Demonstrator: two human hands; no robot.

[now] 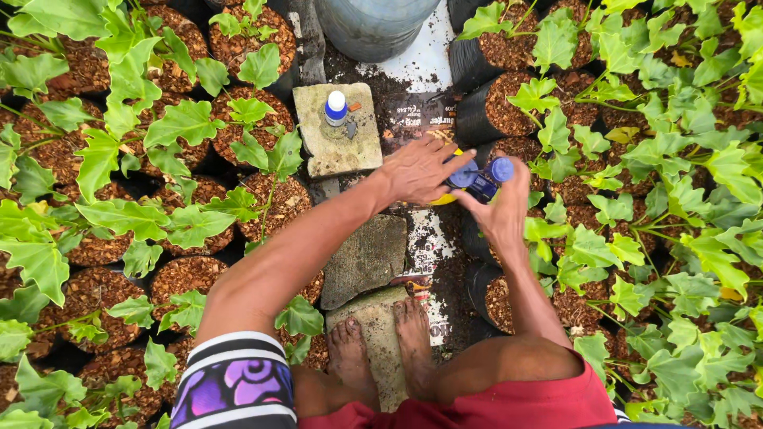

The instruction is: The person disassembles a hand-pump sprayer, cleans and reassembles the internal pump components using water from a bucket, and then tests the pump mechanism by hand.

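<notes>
My left hand [420, 168] rests palm down over a yellow object [443, 199] and a blue-capped container [463, 175], fingers spread across them. My right hand [501, 210] is closed around a small dark blue bottle [485, 187] with a blue cap [501, 168]. Both hands meet above the dark ground between rows of potted plants. A second small bottle [336, 108], blue with a white cap, stands upright on a flat stone block [338, 143] to the left of my hands.
Black pots of brown husk with green lobed-leaf plants [183, 127] crowd both sides. A grey barrel [369, 28] stands ahead. My bare feet [381, 349] are on stepping stones [364, 258], with printed plastic bags [425, 238] on the soil.
</notes>
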